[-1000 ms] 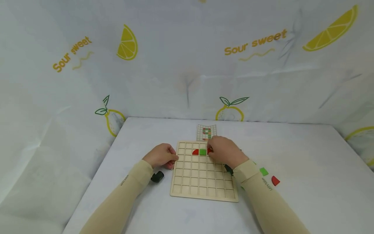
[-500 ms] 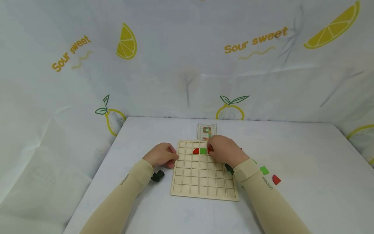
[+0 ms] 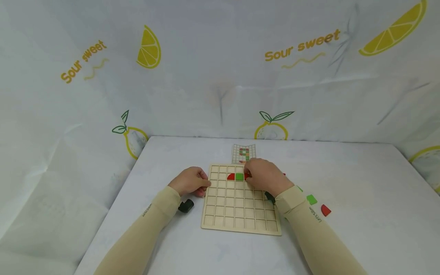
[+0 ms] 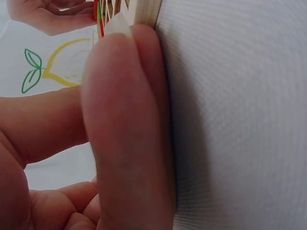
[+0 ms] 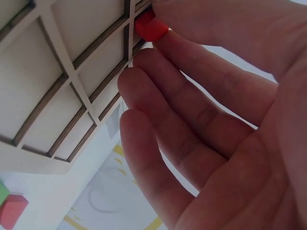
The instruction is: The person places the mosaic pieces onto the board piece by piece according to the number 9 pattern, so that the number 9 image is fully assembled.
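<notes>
A pale wooden grid board [image 3: 233,202] lies on the white table. Its left edge is held by my left hand [image 3: 190,181], with a fingertip [image 4: 115,52] against the rim in the left wrist view. Over the upper right of the board, my right hand [image 3: 264,175] pinches a red piece [image 5: 152,28] between thumb and index finger, at a cell of the grid. The other fingers extend beside it. Left of that piece, a green square tile [image 3: 239,177] and a red quarter-circle tile [image 3: 231,177] sit in neighbouring cells. The right hand covers some cells.
A small pattern card [image 3: 243,152] with a coloured grid figure lies just behind the board. To the right are loose pieces, among them a green tile [image 3: 311,199] and a red quarter-circle [image 3: 325,210]. A lemon-print cloth [image 3: 206,76] hangs behind the table.
The head view has shifted slightly, so the scene appears a little higher. Both hands keep nearly the same place on the board, and the red piece stays in the right hand's pinch.
</notes>
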Motion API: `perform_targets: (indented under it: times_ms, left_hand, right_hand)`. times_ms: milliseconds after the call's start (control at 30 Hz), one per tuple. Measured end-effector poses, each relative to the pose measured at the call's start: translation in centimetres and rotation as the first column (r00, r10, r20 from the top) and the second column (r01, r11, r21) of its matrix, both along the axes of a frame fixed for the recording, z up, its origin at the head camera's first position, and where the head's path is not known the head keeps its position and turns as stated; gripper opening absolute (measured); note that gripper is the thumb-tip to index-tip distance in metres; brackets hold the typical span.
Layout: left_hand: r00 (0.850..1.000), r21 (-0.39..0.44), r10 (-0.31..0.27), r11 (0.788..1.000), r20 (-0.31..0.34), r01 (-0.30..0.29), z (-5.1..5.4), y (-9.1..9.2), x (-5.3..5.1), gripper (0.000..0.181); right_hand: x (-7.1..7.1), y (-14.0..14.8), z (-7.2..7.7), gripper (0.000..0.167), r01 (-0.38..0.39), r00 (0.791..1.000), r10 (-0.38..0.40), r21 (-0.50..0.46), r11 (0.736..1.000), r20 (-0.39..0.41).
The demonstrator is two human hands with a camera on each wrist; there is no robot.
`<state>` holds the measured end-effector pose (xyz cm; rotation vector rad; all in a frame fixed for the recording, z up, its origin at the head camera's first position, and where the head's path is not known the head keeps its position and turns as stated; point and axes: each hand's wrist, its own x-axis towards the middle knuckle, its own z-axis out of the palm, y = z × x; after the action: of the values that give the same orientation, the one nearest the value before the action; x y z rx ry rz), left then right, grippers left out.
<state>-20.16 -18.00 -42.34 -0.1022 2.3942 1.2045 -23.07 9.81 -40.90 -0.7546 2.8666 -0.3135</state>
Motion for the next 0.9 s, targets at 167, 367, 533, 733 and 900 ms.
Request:
perform_targets:
  times_ms: [167,367,533,733,900]
  left_hand:
    - [1.000,-0.002,-0.002,1.000,0.003,0.002,0.02,-0.05,0.01,0.019]
    - [1.000,-0.004,0.000,1.000,0.008,0.000,-0.06,-0.04,-0.09,0.019]
    - [1.000,-0.006,0.001,1.000,0.009,-0.001,-0.09,0.00,-0.11,0.019]
    - [1.000,-0.005,-0.007,1.000,0.006,0.007,-0.08,0.00,0.02,0.019]
    - [1.000,0.001,0.002,1.000,0.012,-0.002,-0.01,0.09,-0.02,0.019]
  right_hand:
    - [0.13,-0.07,0.20,0.012,0.001,1.000,-0.001,-0.002,1.000,0.006]
    - [0.28,-0.07,0.33,0.014,0.005,1.000,-0.005,-0.005,1.000,0.015]
    - [0.33,0.00,0.36,0.013,0.005,1.000,-0.005,-0.006,1.000,0.009]
    - [0.33,0.06,0.29,0.009,0.010,1.000,-0.010,-0.012,1.000,0.015]
    - [0.11,0.73,0.54,0.010,0.037,0.998,-0.035,-0.043,0.998,0.049]
